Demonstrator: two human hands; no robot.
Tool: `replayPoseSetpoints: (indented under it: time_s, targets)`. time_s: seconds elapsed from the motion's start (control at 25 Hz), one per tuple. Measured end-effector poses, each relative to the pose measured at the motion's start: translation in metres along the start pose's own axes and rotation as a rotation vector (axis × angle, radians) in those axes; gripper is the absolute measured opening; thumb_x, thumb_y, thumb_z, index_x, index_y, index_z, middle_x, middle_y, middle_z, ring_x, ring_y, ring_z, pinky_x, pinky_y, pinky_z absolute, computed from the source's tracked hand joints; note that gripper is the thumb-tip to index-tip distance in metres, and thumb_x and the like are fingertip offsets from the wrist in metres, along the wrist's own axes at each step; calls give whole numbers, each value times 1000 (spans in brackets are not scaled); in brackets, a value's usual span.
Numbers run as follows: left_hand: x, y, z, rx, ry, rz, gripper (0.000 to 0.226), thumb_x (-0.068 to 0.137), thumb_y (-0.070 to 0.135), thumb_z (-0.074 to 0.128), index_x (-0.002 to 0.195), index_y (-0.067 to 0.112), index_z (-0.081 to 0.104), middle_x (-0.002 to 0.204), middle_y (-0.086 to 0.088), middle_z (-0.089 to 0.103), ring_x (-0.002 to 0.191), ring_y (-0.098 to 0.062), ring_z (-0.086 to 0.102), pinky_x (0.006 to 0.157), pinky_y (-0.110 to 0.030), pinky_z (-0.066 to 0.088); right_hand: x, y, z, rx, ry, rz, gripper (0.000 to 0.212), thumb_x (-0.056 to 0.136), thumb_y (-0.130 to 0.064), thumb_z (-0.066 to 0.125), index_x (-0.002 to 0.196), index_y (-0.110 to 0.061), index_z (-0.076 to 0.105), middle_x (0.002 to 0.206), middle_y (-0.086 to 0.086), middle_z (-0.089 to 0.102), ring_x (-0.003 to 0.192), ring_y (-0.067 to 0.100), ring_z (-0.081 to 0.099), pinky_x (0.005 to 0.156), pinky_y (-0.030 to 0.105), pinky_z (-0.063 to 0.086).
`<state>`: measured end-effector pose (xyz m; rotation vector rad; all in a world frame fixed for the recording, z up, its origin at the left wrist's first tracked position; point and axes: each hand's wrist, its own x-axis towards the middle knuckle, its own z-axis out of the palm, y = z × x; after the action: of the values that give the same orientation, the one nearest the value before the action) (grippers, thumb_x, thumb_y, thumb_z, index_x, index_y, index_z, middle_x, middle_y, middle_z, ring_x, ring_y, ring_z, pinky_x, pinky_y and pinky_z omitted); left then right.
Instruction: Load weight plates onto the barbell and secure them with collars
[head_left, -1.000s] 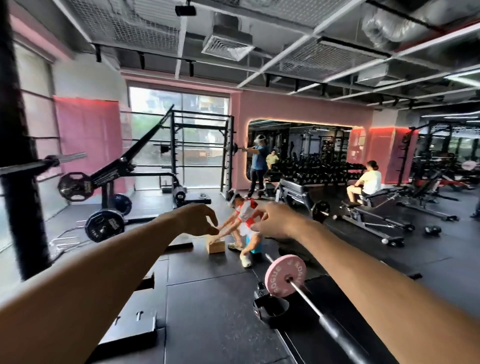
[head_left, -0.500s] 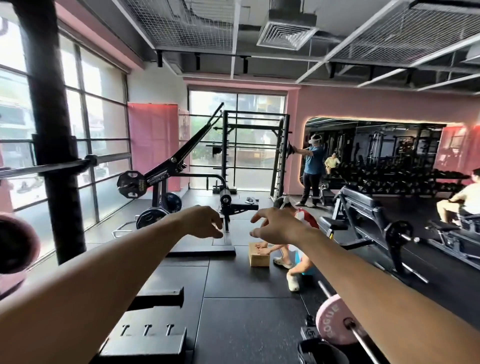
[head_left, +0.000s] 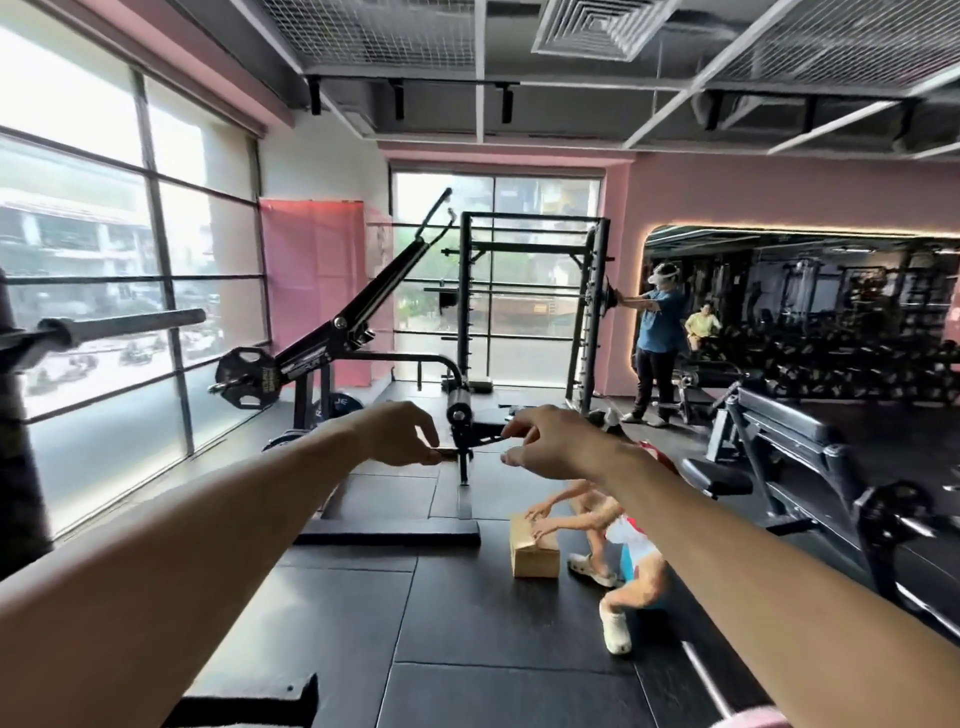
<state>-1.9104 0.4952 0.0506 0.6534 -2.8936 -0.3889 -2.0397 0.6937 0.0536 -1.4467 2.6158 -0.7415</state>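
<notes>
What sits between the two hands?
Nothing is held there. In the head view, the gap between the left hand and the right hand shows only a machine's black roller pad and its post, farther back on the floor.

No legible text anywhere. Black weight plate (head_left: 248, 378) at 9 o'clock bears pale lettering, too blurred to read. Blue plate (head_left: 340, 405) beside it shows partial letters, unreadable.

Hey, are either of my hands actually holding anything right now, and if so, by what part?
Neither: the left hand and the right hand are stretched out in the air, fingers loosely curled, nothing between them.
</notes>
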Motion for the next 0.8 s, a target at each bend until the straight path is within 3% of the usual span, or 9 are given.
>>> replayPoseSetpoints:
  time_s: [0.08, 0.16, 0.2, 0.32, 0.44, 0.52, 0.64, 0.8]
  targets:
    - [46, -7, 0, 11, -11, -36, 29, 93, 30, 73, 117, 14, 73, 115, -6, 75, 81, -3, 63, 64, -2, 41, 57, 27, -1, -6, -36, -30, 37, 85, -40, 72, 120, -31, 66, 108, -6, 63, 98, 14, 58, 77, 22, 41]
    - [92, -17, -5, 40, 16, -98, 28, 92, 36, 72, 118, 24, 73, 120, -1, 72, 97, -11, 65, 81, -16, 49, 120, 50, -6, -38, -84, -67, 39, 85, -41, 71, 123, -30, 65, 112, -4, 63, 106, 17, 59, 83, 25, 41]
    - [114, -24, -9, 46, 42, -126, 27, 92, 38, 72, 117, 28, 73, 120, 1, 70, 100, -12, 64, 82, -19, 48, 151, 58, -9, -46, -94, -92, 40, 86, -41, 71, 124, -31, 65, 118, -1, 63, 110, 19, 58, 84, 25, 40]
    - [171, -52, -16, 38, 89, -175, 25, 91, 36, 72, 115, 27, 75, 120, 2, 70, 100, -13, 65, 82, -22, 51, 237, 67, -6, -20, -101, -179, 39, 85, -39, 72, 123, -30, 66, 132, 4, 61, 117, 23, 58, 89, 25, 41]
    - [222, -95, -17, 47, 72, -244, 22, 91, 38, 72, 111, 29, 73, 107, 7, 70, 89, -8, 63, 69, -21, 47, 314, 66, 21, 5, -168, -246, 37, 85, -37, 71, 121, -29, 66, 124, 5, 67, 110, 22, 62, 93, 28, 49]
    - [259, -135, -18, 46, 78, -300, 15, 90, 39, 73, 104, 35, 72, 94, 13, 66, 79, -1, 58, 63, -20, 43, 371, 62, 44, 4, -190, -292, 35, 86, -37, 70, 119, -31, 67, 118, 4, 70, 106, 20, 63, 86, 25, 48]
    - [320, -202, -24, 32, 105, -347, 13, 89, 38, 73, 102, 35, 71, 97, 11, 68, 85, -7, 63, 70, -22, 47, 458, 53, 73, 7, -198, -328, 36, 84, -39, 71, 119, -33, 67, 115, -3, 70, 97, 14, 59, 66, 13, 35]
    - [403, -272, -54, 32, 126, -412, 23, 87, 40, 75, 108, 30, 73, 94, 13, 63, 95, -11, 62, 86, -26, 49, 570, 36, 86, 42, -214, -346, 38, 84, -36, 73, 122, -29, 66, 110, -1, 69, 97, 16, 62, 80, 22, 43]
